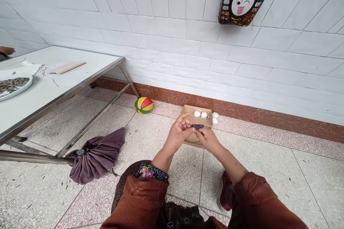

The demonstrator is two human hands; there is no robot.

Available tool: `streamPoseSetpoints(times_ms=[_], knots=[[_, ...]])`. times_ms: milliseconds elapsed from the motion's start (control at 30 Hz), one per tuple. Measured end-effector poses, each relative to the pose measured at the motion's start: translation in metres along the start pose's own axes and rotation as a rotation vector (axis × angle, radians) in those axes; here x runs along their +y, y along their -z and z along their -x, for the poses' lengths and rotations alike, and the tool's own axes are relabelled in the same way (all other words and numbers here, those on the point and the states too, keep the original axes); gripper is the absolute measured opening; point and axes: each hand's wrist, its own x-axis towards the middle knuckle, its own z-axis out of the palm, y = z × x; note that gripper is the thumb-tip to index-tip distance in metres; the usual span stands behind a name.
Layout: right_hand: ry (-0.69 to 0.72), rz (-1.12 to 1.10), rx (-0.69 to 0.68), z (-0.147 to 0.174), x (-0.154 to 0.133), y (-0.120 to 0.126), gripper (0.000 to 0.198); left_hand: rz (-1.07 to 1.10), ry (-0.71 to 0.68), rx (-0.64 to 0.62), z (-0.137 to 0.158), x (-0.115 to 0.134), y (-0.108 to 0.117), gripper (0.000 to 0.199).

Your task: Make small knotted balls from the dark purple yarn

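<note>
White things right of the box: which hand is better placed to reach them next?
Likely the right hand: in this view, it is nearer the white things than the left hand. Both hands seem busy with the dark bundle, so it would need freeing first.

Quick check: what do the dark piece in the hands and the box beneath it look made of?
Dark piece: perhaps yarn or cord, matte, judging by its ridged surface; too small to be sure. Box: likely cardboard, plain brown and matte, with thin straight walls.
</note>
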Motion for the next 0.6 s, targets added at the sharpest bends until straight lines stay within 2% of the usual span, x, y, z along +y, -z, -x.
streamPoseSetpoints(times_ms=[100, 200, 300, 400, 500, 600], knots=[[0.125, 0.076, -0.130, 0.011, -0.013, -0.005, 0.022, -0.088, -0.037, 0.121, -0.005, -0.006, 0.005, 0.059], [0.179, 0.110, -0.076, 0.010, -0.025, 0.008, 0.022, -0.254, -0.092, 0.141, -0.005, -0.013, 0.008, 0.056], [0.118, 0.092, 0.099, -0.002, -0.020, 0.022, 0.021, -0.316, -0.084, 0.033, -0.001, -0.015, 0.006, 0.056], [-0.010, 0.047, 0.216, -0.010, -0.004, 0.021, 0.021, -0.165, 0.009, -0.111, 0.003, -0.010, 0.003, 0.060], [-0.076, -0.001, 0.138, -0.005, 0.004, 0.005, 0.022, -0.009, 0.045, -0.109, 0.002, -0.004, 0.002, 0.061], [0.015, 0.028, -0.041, 0.006, -0.004, -0.009, 0.023, -0.019, -0.002, 0.033, -0.002, -0.003, 0.005, 0.054]])
